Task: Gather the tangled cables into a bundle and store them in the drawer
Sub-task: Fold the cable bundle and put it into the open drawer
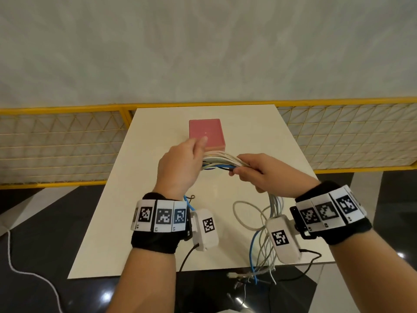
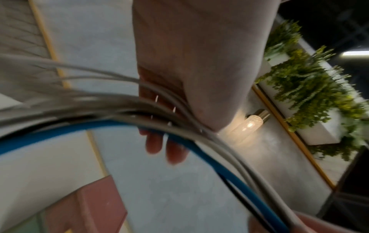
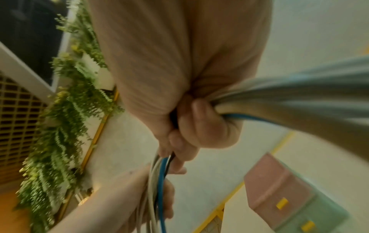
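Cables [image 1: 222, 161], mostly white with blue and black strands, bunched between both hands' curled fingers [image 3: 201, 124].

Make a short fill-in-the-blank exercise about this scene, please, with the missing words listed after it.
1. Both hands, the left hand and the right hand, hold the bundle of ____.
2. Among the white cables runs one cable whose colour is ____.
3. The small drawer box on the table has a top whose colour is ____.
4. The loose cable ends hang over the ____ edge of the table.

Missing words: cables; blue; pink; near
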The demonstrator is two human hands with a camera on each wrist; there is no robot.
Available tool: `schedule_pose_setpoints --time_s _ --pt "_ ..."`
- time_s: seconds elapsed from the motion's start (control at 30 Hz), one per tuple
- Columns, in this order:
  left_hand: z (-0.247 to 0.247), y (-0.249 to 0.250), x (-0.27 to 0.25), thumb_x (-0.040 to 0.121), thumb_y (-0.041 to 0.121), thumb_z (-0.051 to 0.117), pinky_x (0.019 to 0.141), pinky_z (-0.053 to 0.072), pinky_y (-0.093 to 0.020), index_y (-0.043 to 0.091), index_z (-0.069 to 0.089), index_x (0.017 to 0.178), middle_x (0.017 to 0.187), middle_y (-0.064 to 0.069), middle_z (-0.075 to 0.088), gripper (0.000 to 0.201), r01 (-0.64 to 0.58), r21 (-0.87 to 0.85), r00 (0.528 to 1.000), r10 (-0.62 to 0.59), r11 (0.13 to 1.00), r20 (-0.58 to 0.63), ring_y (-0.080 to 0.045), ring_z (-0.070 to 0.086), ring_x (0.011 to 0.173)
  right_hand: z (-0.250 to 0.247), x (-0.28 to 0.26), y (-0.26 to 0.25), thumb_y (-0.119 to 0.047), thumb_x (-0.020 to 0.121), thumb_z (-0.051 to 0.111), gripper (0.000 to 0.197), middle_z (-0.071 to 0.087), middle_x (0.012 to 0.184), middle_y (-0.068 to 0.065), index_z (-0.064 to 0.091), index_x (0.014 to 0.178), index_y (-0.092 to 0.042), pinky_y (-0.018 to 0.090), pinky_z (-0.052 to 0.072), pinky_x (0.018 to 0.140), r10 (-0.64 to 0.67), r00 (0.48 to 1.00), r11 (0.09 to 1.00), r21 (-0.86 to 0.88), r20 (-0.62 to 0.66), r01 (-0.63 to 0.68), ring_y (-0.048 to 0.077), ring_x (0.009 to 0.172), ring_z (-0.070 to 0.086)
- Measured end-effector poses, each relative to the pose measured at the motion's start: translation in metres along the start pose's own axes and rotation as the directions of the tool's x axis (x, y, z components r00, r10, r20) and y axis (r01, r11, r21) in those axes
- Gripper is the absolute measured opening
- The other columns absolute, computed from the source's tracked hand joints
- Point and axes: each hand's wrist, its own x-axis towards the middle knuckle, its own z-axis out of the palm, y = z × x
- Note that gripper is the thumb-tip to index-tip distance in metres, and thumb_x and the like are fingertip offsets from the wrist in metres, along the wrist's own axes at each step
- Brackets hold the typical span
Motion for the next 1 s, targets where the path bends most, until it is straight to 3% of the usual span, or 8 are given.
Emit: schedule_pose_setpoints --time_s 0.07,0.17,0.23,0.37,0.47,0.57,0.73,1.0 --pt "-0.004 0.019 -0.005 0.102 0.048 0.030 0.084 0.046 -0.039 0.025 0.066 0.110 0.097 0.001 0.070 0.043 -0.175 0.016 0.984 0.175 0.985 -0.024 -0.024 0.062 0.091 -0.003 0.002 -0.011 -0.023 0.099 0.045 0.019 0.051 0.070 -0.007 0.054 0.087 -0.035 0.013 0.040 0.050 -0.048 0.999 0.994 -0.098 0.024 0.050 0.002 0.049 0.045" --pt "-0.001 0.047 -0.014 0.098 0.055 0.025 0.097 0.039 -0.039 0.027 0.066 0.117 0.110 0.008 0.070 0.052 -0.418 -0.016 0.907 0.417 0.908 -0.062 -0.014 0.061 0.103 -0.003 0.010 -0.024 -0.010 0.097 0.045 0.019 0.057 0.071 0.000 0.056 0.084 -0.018 0.010 0.040 0.052 -0.060 0.998 0.980 -0.188 0.035 0.065 0.000 0.051 0.051" --pt "0.001 0.051 -0.016 0.095 0.064 0.023 0.090 0.046 -0.035 0.032 0.057 0.131 0.113 0.008 0.070 0.059 -0.403 -0.101 0.910 0.410 0.910 0.063 -0.012 0.063 0.104 -0.007 0.015 -0.024 -0.002 0.092 0.044 0.015 0.060 0.074 0.017 0.058 0.088 -0.004 0.020 0.041 0.050 -0.031 0.999 0.983 -0.178 0.030 0.035 0.008 0.050 0.044" --pt "0.003 0.040 -0.011 0.073 0.077 0.043 0.091 0.051 -0.034 0.035 0.036 0.144 0.116 0.007 0.069 0.083 -0.238 -0.246 0.905 0.306 0.940 0.294 -0.009 0.063 0.104 -0.015 0.014 -0.019 -0.006 0.093 0.050 0.017 0.051 0.059 -0.009 0.063 0.089 -0.017 0.020 0.037 0.045 -0.036 0.997 0.999 0.022 0.070 0.034 0.006 0.047 0.038" --pt "0.000 0.039 -0.002 0.072 0.065 0.068 0.091 0.052 -0.039 0.037 0.029 0.145 0.102 0.004 0.072 0.087 -0.234 -0.281 0.858 0.333 0.931 0.390 -0.011 0.066 0.100 -0.014 0.013 -0.014 -0.016 0.091 0.060 0.007 0.058 0.062 -0.004 0.055 0.095 -0.014 0.019 0.039 0.047 -0.042 0.999 0.977 0.211 -0.018 0.045 0.009 0.048 0.047" --pt "-0.004 0.039 0.004 0.081 0.053 0.068 0.083 0.054 -0.042 0.031 0.041 0.136 0.090 0.003 0.072 0.065 -0.303 -0.203 0.831 0.362 0.931 0.422 -0.014 0.067 0.089 -0.017 0.012 -0.009 -0.020 0.088 0.063 0.030 0.057 0.060 0.011 0.036 0.096 -0.011 0.023 0.041 0.040 0.011 0.996 0.938 0.347 -0.084 0.019 0.017 0.042 0.046" --pt "-0.012 0.028 0.008 0.088 0.054 0.056 0.066 0.050 -0.040 0.018 0.061 0.095 0.081 0.002 0.068 0.037 -0.413 -0.099 0.839 0.421 0.905 0.345 -0.013 0.063 0.074 -0.018 0.007 0.000 -0.034 0.094 0.048 0.032 0.047 0.054 0.004 0.046 0.100 -0.002 0.034 0.048 0.049 0.027 0.997 0.909 0.416 -0.072 0.005 0.017 0.041 0.044" --pt "-0.045 0.015 0.018 0.094 0.039 0.058 0.048 0.029 -0.016 0.018 0.065 0.094 0.062 0.011 0.051 0.021 -0.410 -0.233 0.911 0.406 0.882 -0.067 0.000 0.047 0.054 0.000 -0.015 0.032 -0.022 0.098 0.043 0.019 0.042 0.058 -0.006 0.049 0.084 -0.011 0.025 0.046 0.051 -0.008 1.000 0.920 0.392 -0.015 0.014 0.013 0.051 0.043"
